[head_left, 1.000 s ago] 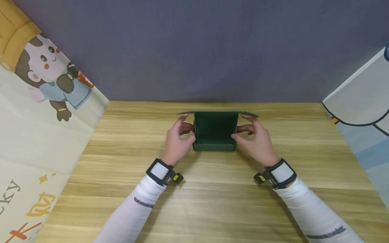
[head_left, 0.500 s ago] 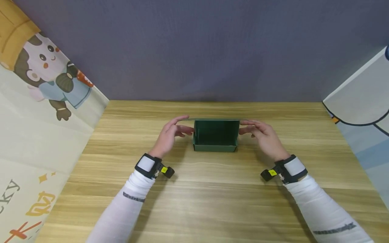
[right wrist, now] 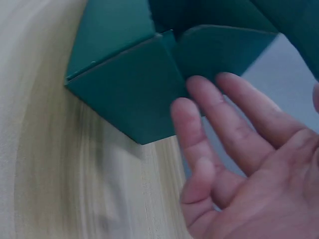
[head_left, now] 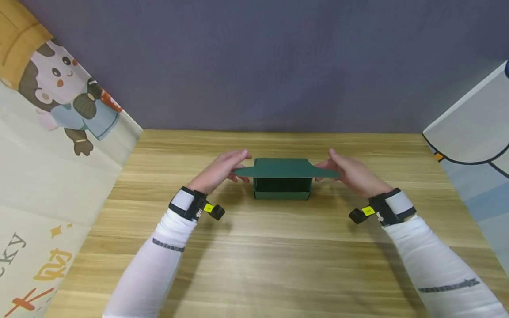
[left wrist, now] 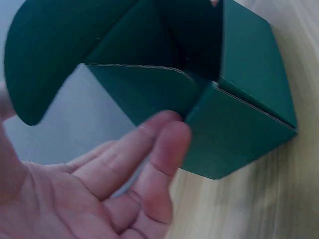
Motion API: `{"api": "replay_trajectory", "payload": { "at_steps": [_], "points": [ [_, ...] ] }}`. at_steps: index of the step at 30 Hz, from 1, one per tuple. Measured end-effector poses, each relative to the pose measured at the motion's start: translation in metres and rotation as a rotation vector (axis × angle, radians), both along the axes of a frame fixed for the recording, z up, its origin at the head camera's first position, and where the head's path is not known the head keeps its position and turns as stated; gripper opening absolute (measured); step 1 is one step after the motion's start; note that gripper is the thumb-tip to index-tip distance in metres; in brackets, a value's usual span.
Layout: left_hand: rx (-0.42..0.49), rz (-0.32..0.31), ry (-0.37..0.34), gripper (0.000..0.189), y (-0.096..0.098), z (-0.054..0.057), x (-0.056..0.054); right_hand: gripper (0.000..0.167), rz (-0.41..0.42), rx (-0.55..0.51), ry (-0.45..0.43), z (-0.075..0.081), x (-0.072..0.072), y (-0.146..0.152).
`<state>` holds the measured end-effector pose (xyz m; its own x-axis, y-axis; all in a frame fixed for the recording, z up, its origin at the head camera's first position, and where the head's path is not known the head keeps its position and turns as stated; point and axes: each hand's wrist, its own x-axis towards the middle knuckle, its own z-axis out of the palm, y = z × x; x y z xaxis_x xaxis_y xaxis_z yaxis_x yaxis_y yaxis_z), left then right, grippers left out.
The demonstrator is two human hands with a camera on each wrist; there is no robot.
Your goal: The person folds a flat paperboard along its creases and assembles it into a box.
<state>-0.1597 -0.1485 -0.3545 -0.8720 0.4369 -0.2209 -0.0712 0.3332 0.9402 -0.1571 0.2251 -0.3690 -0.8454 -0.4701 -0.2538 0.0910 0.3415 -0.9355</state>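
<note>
A small green cardboard box [head_left: 282,195] stands on the wooden table, its lid [head_left: 283,168] tilted forward over the dark opening. Rounded wings stick out at both ends of the lid. My left hand [head_left: 218,172] is at the box's left side, its fingers loosely bent with the tips against the side flap [left wrist: 149,87] in the left wrist view. On the opposite side my right hand [head_left: 355,175] has its fingertips at the other side flap [right wrist: 224,52]. Neither hand grips the box. The bottom of its inside is too dark to make out.
The wooden table [head_left: 278,260] runs back to a grey-blue panel [head_left: 278,66]. A panel with a cartoon figure [head_left: 63,84] borders the left side, and another printed panel [head_left: 473,128] the right. Each wrist wears a strapped camera.
The lid has swung forward and down from standing upright, now partly covering the opening. Both hands have moved outward from the box, and the thumbs have left its front corners.
</note>
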Motion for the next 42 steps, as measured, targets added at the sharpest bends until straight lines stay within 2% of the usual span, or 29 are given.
{"api": "replay_trajectory", "payload": {
  "at_steps": [2,10,16,18,25,29,35,42],
  "points": [
    [-0.029,0.002,-0.008,0.064,0.002,0.004,0.001,0.074,0.004,0.004,-0.026,0.003,0.001,0.0],
    [-0.127,0.006,-0.017,0.066,0.008,0.012,0.004,0.061,0.022,0.187,0.016,0.014,0.007,-0.006],
    [-0.143,0.005,-0.023,0.066,0.008,0.014,0.006,0.055,0.042,0.153,-0.051,0.018,0.009,-0.008],
    [-0.134,0.008,-0.027,0.065,0.009,0.012,0.007,0.055,0.04,0.148,-0.064,0.018,0.01,-0.009],
    [-0.089,0.034,-0.029,0.063,0.013,0.001,0.009,0.059,0.031,0.325,0.045,0.015,0.013,-0.012],
    [-0.105,0.04,-0.035,0.067,0.014,-0.005,0.011,0.062,0.02,0.316,0.037,0.013,0.015,-0.014],
    [-0.164,0.015,-0.094,0.068,0.013,-0.015,0.013,0.066,0.034,0.327,0.046,0.009,0.019,-0.016],
    [-0.166,0.03,-0.076,0.062,0.013,-0.021,0.017,0.068,0.01,0.322,0.052,0.001,0.021,-0.019]
  ]
}}
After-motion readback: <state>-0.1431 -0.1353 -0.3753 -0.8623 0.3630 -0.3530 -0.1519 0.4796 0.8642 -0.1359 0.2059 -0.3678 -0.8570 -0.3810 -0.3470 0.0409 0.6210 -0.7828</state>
